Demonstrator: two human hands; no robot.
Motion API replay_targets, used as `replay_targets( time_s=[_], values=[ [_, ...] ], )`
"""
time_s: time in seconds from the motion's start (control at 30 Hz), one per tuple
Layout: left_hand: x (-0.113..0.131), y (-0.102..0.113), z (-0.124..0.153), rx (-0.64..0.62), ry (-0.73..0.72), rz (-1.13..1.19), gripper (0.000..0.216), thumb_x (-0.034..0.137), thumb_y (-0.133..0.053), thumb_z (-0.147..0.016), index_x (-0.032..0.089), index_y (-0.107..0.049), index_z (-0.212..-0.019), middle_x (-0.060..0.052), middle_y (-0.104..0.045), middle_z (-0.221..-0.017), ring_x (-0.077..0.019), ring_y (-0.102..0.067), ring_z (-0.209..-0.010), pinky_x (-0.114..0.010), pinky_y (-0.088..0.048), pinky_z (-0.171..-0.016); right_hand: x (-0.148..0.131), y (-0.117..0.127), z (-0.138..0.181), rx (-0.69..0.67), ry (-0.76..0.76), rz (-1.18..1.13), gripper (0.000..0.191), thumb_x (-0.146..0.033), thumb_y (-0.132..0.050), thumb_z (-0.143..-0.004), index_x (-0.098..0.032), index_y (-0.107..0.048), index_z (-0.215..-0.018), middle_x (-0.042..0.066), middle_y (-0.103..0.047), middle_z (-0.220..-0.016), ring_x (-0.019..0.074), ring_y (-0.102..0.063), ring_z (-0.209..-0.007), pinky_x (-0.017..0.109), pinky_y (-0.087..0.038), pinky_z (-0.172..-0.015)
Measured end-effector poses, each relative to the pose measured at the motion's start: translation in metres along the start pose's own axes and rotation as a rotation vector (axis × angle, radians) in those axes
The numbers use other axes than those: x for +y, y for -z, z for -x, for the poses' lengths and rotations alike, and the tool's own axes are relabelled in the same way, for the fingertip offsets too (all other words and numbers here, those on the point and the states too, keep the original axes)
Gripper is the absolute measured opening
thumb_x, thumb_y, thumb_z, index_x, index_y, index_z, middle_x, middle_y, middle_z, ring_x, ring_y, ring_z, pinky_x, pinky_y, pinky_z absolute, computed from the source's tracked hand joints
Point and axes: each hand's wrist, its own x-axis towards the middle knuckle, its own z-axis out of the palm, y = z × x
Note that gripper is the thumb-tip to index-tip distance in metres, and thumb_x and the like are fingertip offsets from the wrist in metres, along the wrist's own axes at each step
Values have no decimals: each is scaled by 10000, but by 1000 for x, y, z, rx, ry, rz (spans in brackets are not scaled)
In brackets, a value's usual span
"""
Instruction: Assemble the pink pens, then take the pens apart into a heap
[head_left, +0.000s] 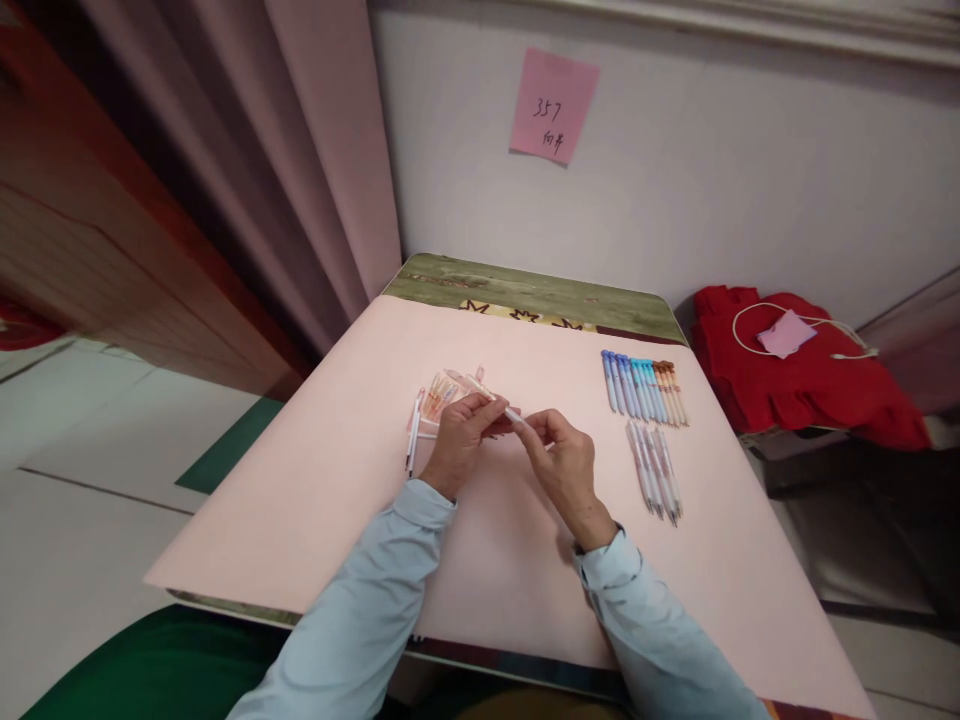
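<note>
A slim, pale pen (512,413) is held at chest-side of the pile between both hands, slanting down to the right. Closed round its upper part is my left hand (459,438), which hides some of the barrel. The fingertips of my right hand (561,458) pinch its lower, whitish end. Just left of and behind my left hand lie loose clear and pinkish pen parts (437,396). Thin white refills (413,432) with dark tips rest at the left side of that pile, partly covered by my left hand.
On the table's pink cover (315,500), a row of blue, light-blue and brown-topped pens (643,388) lies at right. Several whitish pens (655,472) sit nearer me. A red cloth-covered seat (810,390) with a white cable stands beyond the right edge. A pink note (555,105) hangs on the wall.
</note>
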Motion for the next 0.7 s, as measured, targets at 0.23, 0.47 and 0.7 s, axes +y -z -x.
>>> replay_targets(
  time_s=[0.23,0.47,0.7],
  values=[
    [0,1,0,-78,-31,-13,273,379,-784,-749,137,-684,-826,-38,-714,-780,-171,-683,-711,-326,-555,-752,0,-4,0,-204,-225,-446,536,-611,-447,-947,-189,-612,-660,-19,-554,-480,118,-523,-421,231,-426,-481],
    [0,1,-4,10,-70,-95,267,389,-762,-770,150,-642,-768,-13,-684,-721,-140,-650,-663,-277,-534,-701,0,-1,-6,-83,-59,-196,404,-568,-579,-891,-196,-677,-770,9,-667,-661,135,-605,-596,244,-477,-604],
    [1,-1,-5,48,-72,-237,302,391,-806,-706,162,-609,-706,6,-649,-648,-126,-611,-590,-254,-508,-627,-2,-1,-3,21,137,87,177,-382,-613,-895,-225,-695,-886,1,-701,-779,116,-609,-651,232,-439,-625]
  ],
)
